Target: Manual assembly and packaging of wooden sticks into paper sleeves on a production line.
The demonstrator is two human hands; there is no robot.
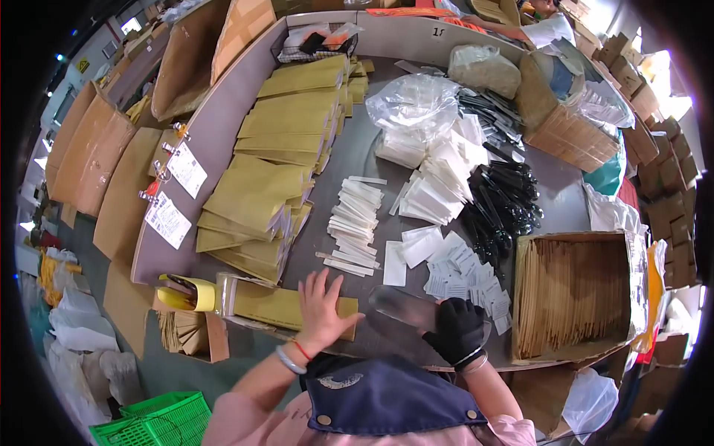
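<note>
My left hand [321, 308] is bare, its fingers spread over the right part of a flat mustard-yellow padded envelope [271, 303] at the table's near edge. In a black fingerless glove, my right hand [455, 327] has its fingers closed on a long, rounded, see-through dark piece [401, 307], smeared by motion; its exact kind I cannot make out. Just beyond that hand lie fanned white printed labels [468, 275] and blank white cards [420, 245]. A heap of glossy black long-handled pieces [498, 204] sits farther back.
Overlapping mustard envelopes [256, 186] cover the left side. White slips [355, 227] and clear plastic film [413, 104] lie mid-table. An open carton [625, 297] of upright brown sheets stands right. A low wall [193, 141] bounds the left; another person's arm [506, 30] shows beyond the table.
</note>
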